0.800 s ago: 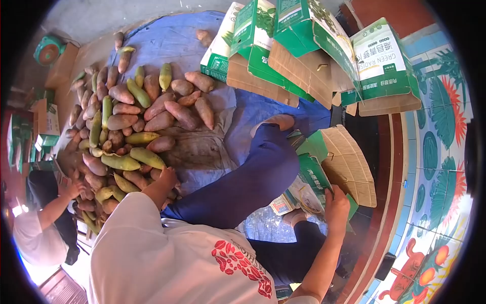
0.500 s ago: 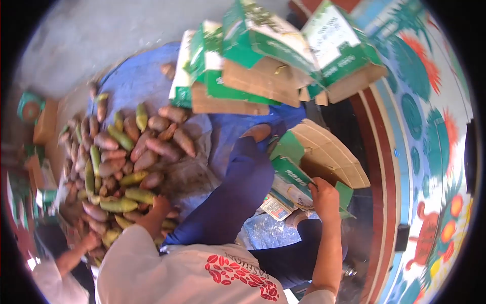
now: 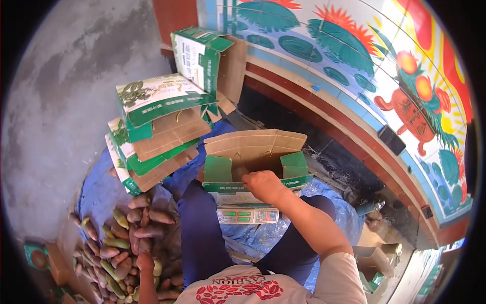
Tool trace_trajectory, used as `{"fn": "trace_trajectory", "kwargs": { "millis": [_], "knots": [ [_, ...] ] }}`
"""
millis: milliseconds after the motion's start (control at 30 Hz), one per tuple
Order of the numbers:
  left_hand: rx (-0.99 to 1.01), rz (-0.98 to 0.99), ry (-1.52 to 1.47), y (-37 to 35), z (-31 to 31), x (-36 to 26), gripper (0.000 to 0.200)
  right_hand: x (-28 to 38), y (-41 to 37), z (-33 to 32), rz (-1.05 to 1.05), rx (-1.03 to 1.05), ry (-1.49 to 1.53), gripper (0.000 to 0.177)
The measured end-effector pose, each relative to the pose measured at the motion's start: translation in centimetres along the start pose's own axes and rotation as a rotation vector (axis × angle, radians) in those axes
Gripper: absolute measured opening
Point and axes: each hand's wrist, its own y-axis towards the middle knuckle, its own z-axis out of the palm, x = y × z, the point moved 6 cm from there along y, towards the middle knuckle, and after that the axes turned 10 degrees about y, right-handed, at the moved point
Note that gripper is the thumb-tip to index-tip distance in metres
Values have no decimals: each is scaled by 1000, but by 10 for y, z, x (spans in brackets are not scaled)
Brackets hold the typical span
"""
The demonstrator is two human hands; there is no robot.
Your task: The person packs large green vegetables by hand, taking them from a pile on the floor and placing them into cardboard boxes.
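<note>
Closest to the person's body, the left hand (image 3: 145, 262) rests on the heap of sweet potatoes (image 3: 132, 238) spread over the blue tarp (image 3: 96, 195). Whether its grip is clenched round a root or lying loose cannot be told from here. The roots look firm, dense and dusty-skinned, and each is probably best taken round its thick middle.

Beyond the knees, a weighing scale (image 3: 248, 216) sits on the tarp with the open carton (image 3: 253, 152) on top. The right hand (image 3: 263, 185) has its fingers curled over the carton's near rim, grasping the cardboard. The carton is likely light and stiff in its corrugated walls but floppy at the flaps, so the rim or base would hold better than a flap.

Farther left is a stack of green cartons (image 3: 152, 126), and behind everything the painted wall (image 3: 364, 55).
</note>
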Motion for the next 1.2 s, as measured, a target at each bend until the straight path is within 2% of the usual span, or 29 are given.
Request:
{"fn": "trace_trajectory", "kwargs": {
  "millis": [67, 167, 200, 267, 300, 333, 433, 567, 800, 933, 1067, 1200],
  "knots": [
    [-183, -9, -34, 2, -6, 9, 43, 2, -2, -1, -2, 17, -21, 12],
    [-218, -33, -510, 37, 38, 35, 45, 5, -6, -3, -2, 33, -18, 12],
    [-284, 45, -638, 35, 25, 26, 47, 6, -6, -4, -2, 35, -14, 12],
    [-319, 55, -850, 36, 2, 12, 44, 7, -6, -6, 5, 43, -2, 13],
    [-331, 61, -954, 33, -16, 3, 44, 7, -8, -5, 10, 51, 7, 13],
    [-180, 61, -1082, 28, -44, -9, 44, 8, -10, -3, 3, 51, 10, 13],
    [-507, 217, -1178, -7, -175, -56, 43, 8, -10, -2, -15, 45, 17, 13],
    [-566, 345, -1192, 9, -255, -78, 40, 10, -13, -2, -17, 48, 29, 14],
    [-565, 614, -1599, -20, -396, -130, 37, 11, -18, 0, -76, -40, 13, 13],
    [-560, 773, -1692, -48, -453, -172, 32, 13, -20, -1, -75, -32, 19, 13],
    [-442, 998, -1735, -65, -483, -225, 32, 11, -20, 1, -75, -33, 7, 14],
    [-257, 1025, -1793, -62, -482, -283, 32, 7, -21, 4, -45, -20, -4, 20]
  ]
}}
